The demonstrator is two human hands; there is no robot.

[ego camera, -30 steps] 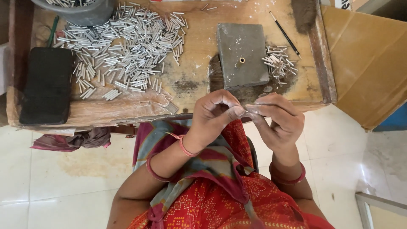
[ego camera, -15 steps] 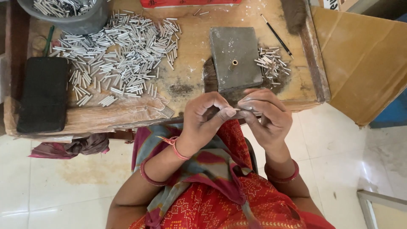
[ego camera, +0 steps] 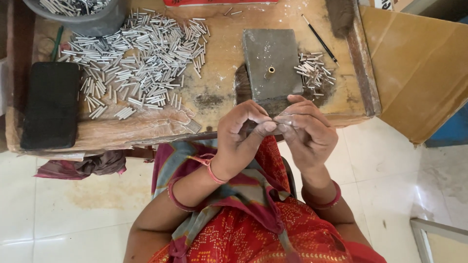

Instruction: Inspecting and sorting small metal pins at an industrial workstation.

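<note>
You pinched a small metal piece (ego camera: pixel 279 120) between the fingertips of your left hand (ego camera: pixel 242 132) and right hand (ego camera: pixel 305 130), just below the grey block (ego camera: pixel 271 63), beside the tube pile (ego camera: pixel 136 63).

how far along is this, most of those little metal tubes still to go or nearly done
Early, by the look of it. Done: seemingly only the small pile right of the grey block. In hand: left hand and right hand pinch fingertips together over something too small to identify. Left: the big heap of tubes on the table, plus more in the grey bowl.
</note>
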